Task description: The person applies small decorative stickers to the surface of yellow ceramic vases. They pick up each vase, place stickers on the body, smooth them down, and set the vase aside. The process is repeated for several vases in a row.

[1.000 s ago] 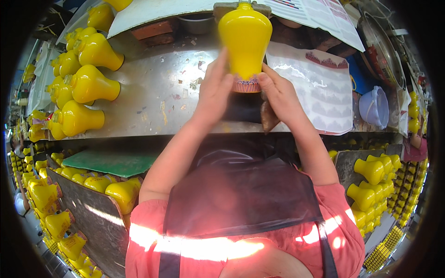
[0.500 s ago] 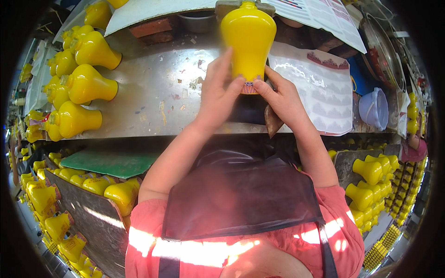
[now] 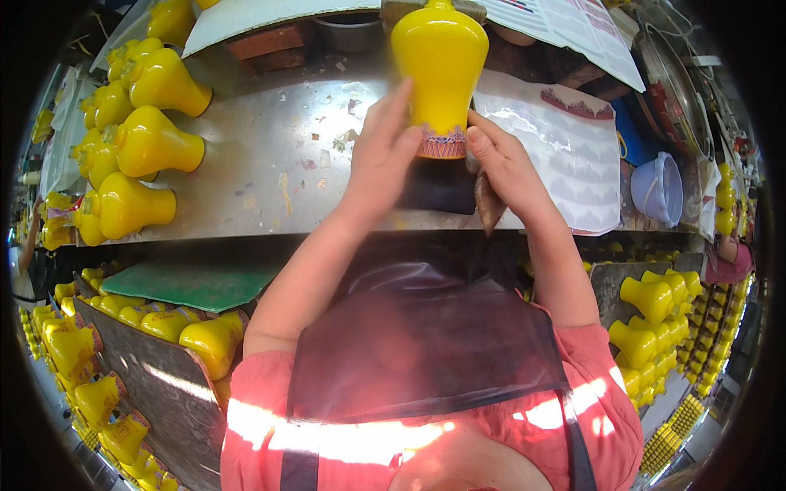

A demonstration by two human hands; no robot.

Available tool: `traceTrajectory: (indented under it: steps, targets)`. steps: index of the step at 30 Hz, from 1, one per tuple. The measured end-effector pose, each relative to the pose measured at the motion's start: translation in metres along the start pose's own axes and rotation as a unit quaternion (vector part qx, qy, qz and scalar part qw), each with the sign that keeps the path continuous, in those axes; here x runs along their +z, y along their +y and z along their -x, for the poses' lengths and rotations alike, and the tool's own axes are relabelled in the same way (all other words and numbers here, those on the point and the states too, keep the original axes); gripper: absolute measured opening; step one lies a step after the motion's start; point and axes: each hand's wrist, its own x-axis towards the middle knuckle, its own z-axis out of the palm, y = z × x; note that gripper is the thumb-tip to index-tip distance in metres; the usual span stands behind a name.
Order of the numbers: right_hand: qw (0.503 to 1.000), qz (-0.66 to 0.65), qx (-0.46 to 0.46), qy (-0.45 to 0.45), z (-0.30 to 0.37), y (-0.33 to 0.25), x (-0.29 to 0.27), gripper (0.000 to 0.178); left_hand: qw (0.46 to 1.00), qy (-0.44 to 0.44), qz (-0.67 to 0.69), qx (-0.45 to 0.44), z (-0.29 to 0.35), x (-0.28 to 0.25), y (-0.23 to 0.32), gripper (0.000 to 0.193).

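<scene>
A glossy yellow vase (image 3: 440,69) lies with its neck away from me and its narrow base toward me. Round the base runs a patterned decal band (image 3: 443,142) in red, blue and white. My left hand (image 3: 381,155) grips the vase's left side, thumb beside the band and fingers along the body. My right hand (image 3: 505,164) is at the base's right edge, its thumb raised off the band and its fingers partly hidden. A brown wedge-shaped flat piece (image 3: 489,203) juts from under that hand, seemingly held in its fingers.
A decal sheet (image 3: 585,176) lies right of the vase, near a pale lilac bucket (image 3: 657,192). Several yellow vases (image 3: 160,141) stand in rows at the left of the metal table (image 3: 270,172). A green board (image 3: 192,282) and more vases flank me below.
My thumbs have moved apart, off the front of the base, uncovering more of the decal band. The brown piece has turned with my right hand and looks narrower.
</scene>
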Motion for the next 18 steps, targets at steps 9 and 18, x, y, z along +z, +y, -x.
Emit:
traceTrajectory:
  steps: [9, 18]
  targets:
    - [0.999, 0.000, -0.029, 0.018, -0.002, 0.008, 0.006, 0.048, 0.999, -0.006, -0.048, 0.010, 0.005, 0.005, 0.004, 0.076]
    - [0.998, 0.033, -0.050, 0.028, 0.000, 0.002, 0.006, 0.054, 0.998, 0.008, -0.067, 0.007, 0.006, 0.009, 0.008, 0.076]
